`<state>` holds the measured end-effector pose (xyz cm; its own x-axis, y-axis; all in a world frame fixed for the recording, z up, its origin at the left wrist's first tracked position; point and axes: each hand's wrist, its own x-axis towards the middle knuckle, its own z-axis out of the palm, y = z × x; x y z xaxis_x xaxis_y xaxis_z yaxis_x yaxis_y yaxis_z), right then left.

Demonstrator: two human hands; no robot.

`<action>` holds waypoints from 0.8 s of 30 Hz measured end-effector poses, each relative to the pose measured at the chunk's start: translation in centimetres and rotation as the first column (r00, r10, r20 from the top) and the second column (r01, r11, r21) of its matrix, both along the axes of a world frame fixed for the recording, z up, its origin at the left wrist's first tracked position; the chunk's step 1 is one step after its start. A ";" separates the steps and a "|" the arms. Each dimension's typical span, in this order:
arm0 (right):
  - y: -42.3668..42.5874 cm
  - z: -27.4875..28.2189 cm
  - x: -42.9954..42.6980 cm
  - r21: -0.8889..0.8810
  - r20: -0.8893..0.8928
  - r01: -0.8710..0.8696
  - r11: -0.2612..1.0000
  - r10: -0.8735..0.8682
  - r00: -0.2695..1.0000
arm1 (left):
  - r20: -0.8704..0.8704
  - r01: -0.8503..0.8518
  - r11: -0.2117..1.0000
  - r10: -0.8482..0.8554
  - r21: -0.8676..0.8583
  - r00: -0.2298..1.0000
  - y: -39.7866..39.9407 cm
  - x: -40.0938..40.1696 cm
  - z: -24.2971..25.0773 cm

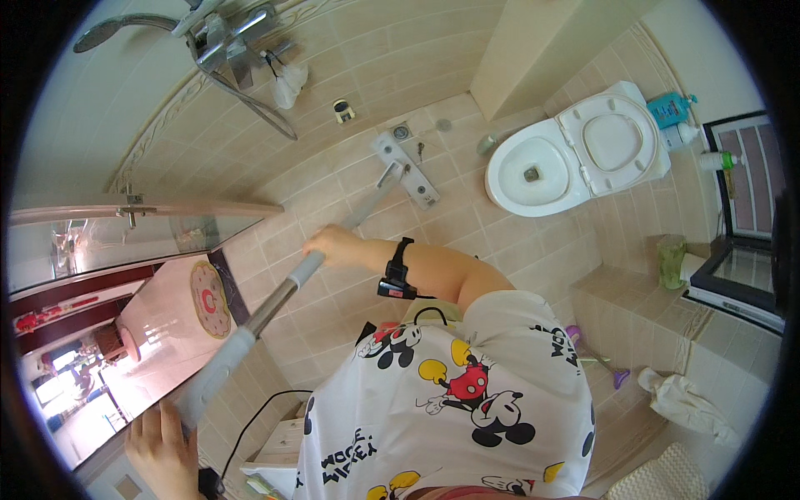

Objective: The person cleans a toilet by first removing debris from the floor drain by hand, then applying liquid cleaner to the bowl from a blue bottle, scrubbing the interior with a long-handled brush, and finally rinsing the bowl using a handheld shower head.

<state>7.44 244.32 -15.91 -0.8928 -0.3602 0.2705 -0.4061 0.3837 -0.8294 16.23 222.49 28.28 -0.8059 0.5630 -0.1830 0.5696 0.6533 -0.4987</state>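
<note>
My right hand (334, 245) is closed around the grey and metal pole (275, 306) of a flat floor mop. My left hand (164, 447) grips the thick grey upper end of the same pole at the lower left. At the far end, the mop's pale rectangular head (406, 170) lies on the tiled floor, beside a round floor drain (400, 131). A small dark clump (420, 150) rests on the tiles next to the head. Both of my wrists carry black straps.
A white toilet (531, 172) with its lid up stands at the right, bottles beside it. A hand shower (112, 31) hangs upper left. Left are a glass door (137, 237) and doorway. A tiled ledge (631, 294), open window (737, 281) and purple-ended brush (619, 377) are at the right.
</note>
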 end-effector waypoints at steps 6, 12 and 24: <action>-2.1 -0.8 4.3 -0.005 0.152 -0.363 0.932 0.360 0.921 | 0.207 -0.257 0.966 0.244 0.039 0.947 0.0 3.3 0.5; -3.6 -2.9 2.2 0.061 0.122 -0.387 0.920 0.378 0.918 | 0.255 -0.495 0.801 0.429 0.336 0.867 -1.0 3.8 -2.7; -3.3 -8.3 -4.3 0.336 0.182 -0.458 0.823 0.420 0.889 | 0.291 -0.653 0.645 0.586 0.398 0.756 1.4 4.1 -9.2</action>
<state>3.14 241.07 -24.25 -0.6311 -0.7750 -0.0333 -0.5295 0.4618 -0.7116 20.34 223.94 19.11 -0.9852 -0.0198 -0.1702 -0.0186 0.9998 -0.0083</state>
